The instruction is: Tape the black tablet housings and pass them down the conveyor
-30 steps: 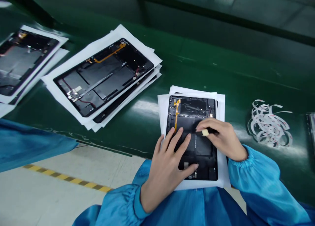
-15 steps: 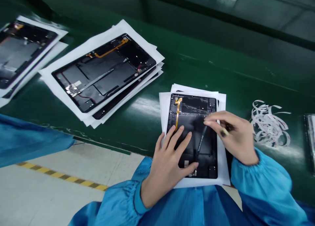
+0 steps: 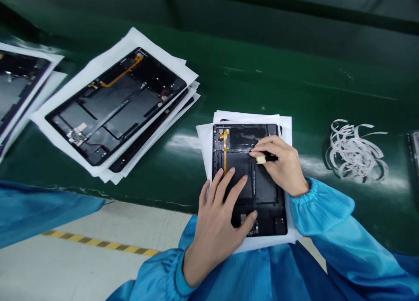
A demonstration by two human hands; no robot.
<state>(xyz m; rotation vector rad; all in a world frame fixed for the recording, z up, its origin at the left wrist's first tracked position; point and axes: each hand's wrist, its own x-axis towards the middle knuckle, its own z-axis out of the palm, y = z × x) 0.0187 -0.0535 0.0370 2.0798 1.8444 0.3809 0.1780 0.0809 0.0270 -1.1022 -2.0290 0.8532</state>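
A black tablet housing lies on white paper sheets in front of me. My left hand rests on its left and lower part, fingers spread, holding nothing. My right hand is closed over the housing's upper right, thumb and index finger pinched together. It holds a dark tool with a pale yellow block; its exact kind does not show. Just below those fingertips, a thin black flat cable with white print runs down the housing. An orange flex cable lies along the left side.
More tablet housings with paper between them are stacked at the left, beside another stack at the far left. Curled white strips lie in a heap to the right. A blue sleeve of another person shows at lower left.
My right hand has moved left and slightly up over the housing. The black cable, slanted before, now lies nearly straight. My left hand stays spread on the housing. The view has shifted.
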